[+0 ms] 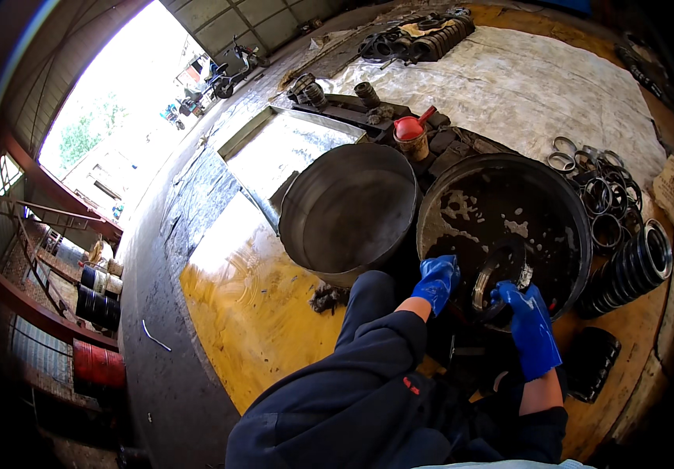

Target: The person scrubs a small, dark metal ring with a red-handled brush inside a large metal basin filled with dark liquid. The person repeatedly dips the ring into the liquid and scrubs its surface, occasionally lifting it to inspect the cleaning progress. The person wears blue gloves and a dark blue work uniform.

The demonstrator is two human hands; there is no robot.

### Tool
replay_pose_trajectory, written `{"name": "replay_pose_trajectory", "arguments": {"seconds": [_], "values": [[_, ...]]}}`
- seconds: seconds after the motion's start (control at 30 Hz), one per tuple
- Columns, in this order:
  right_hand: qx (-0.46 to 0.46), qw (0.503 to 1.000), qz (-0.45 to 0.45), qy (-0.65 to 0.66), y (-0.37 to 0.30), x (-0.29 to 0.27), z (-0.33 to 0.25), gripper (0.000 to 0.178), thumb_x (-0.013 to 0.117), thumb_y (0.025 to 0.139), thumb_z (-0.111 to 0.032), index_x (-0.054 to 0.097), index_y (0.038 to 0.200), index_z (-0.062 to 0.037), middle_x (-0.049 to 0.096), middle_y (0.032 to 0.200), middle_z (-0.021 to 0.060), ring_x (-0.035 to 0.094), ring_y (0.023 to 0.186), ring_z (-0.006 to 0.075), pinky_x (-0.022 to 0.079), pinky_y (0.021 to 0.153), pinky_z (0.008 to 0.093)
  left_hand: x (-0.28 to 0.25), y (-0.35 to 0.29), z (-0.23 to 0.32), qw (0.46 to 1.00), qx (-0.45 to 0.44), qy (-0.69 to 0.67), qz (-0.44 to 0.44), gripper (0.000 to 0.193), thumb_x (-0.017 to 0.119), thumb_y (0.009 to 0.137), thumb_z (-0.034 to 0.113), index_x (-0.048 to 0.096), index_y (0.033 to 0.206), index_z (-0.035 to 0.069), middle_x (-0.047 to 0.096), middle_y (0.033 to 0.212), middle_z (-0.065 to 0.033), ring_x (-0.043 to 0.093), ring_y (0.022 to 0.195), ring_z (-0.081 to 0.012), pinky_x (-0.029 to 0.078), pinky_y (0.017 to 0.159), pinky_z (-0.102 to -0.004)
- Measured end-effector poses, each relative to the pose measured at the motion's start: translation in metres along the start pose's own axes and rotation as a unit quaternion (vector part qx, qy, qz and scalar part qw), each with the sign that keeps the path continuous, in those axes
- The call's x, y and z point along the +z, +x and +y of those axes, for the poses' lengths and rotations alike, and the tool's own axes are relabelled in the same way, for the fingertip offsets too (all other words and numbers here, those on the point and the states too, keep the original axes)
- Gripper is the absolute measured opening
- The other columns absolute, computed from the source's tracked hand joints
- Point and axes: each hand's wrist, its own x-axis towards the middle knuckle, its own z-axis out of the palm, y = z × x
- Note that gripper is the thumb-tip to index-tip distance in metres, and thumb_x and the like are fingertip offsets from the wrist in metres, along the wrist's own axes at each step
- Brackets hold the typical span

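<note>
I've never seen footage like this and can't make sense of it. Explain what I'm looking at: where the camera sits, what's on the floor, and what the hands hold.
The single picture comes from a wide fisheye camera on a person's head, looking down, so straight edges bend.

There is no machine here. The person wears blue gloves. The left hand and right hand together hold a metal ring over a round tub of dark, foamy liquid.

Beside it, to the left, stands an empty grey basin. Behind them is a red funnel on a can. To the right lie loose rings and a row of stacked rings. The floor is yellow and wet-looking.
</note>
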Motion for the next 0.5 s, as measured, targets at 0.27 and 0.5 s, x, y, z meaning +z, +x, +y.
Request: {"name": "replay_pose_trajectory", "arguments": {"seconds": [0.27, 0.5], "values": [[-0.004, 0.999, -0.034, -0.015, 0.005, 0.004, -0.006, 0.036, 0.071, 0.093, -0.019, 0.064, 0.121, 0.0033, 0.071, 0.104, 0.0108, 0.068, 0.098, 0.0205, 0.054, 0.091, 0.0341, 0.002, 0.002, 0.003, 0.999, -0.005, 0.028, 0.016, 0.018, 0.062, 0.092, 0.027, 0.075, 0.092, 0.015, 0.075, 0.103, -0.0146, 0.069, 0.103, -0.0405, 0.057, 0.081, -0.046], [-0.009, 1.0, -0.007, -0.008, 0.006, 0.006, -0.006, 0.031, 0.071, 0.092, -0.018, 0.067, 0.116, 0.0021, 0.071, 0.101, 0.0094, 0.067, 0.095, 0.0187, 0.054, 0.088, 0.0329, -0.003, -0.002, 0.003, 1.0, -0.005, 0.006, -0.023, 0.019, 0.061, 0.092, 0.027, 0.075, 0.094, 0.014, 0.075, 0.105, -0.015, 0.07, 0.104, -0.0409, 0.057, 0.085, -0.0463]]}}
